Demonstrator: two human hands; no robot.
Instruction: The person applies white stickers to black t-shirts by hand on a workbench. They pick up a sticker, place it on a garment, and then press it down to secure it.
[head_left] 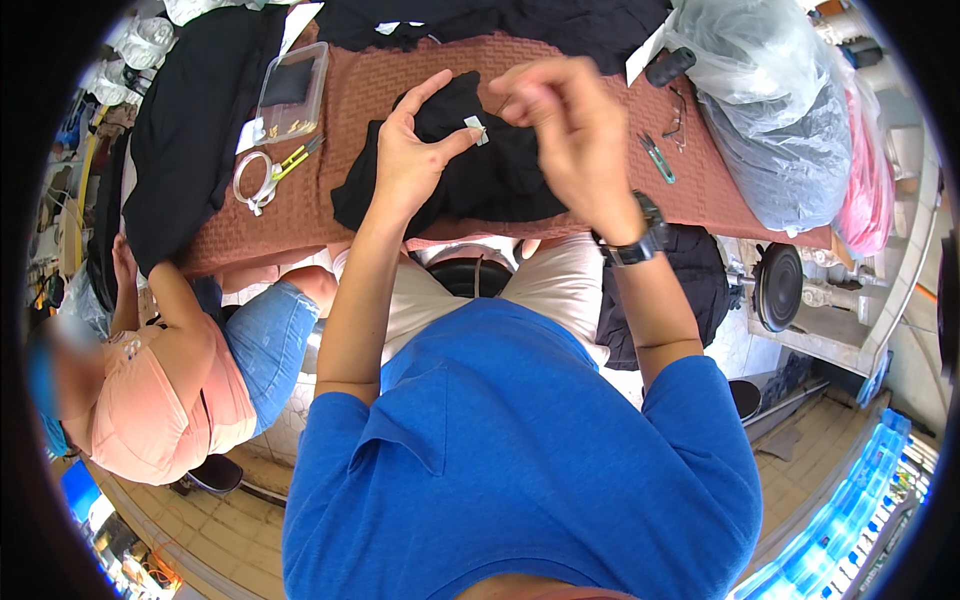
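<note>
A black cloth garment [500, 180] lies bunched on the table in front of me. My left hand [415, 155] grips its raised edge, the thumb pressing beside a small white tag [476, 128] and the fingers behind the fabric. Just to the right, my right hand [575, 125] is lifted over the garment, its thumb and fingertips pinched together. Motion blurs this hand, and whatever its fingertips hold is too small to make out. A dark watch [640, 232] is on my right wrist.
On the brown-covered table [350, 75] are a clear plastic box [318, 85], yellow thread snips [297, 157], a white ring [240, 180], green snips [657, 158], glasses [681, 118] and a black spool [671, 66]. Plastic-wrapped bundles [780, 130] stand right. A person [170, 400] sits left, handling black cloth [190, 140].
</note>
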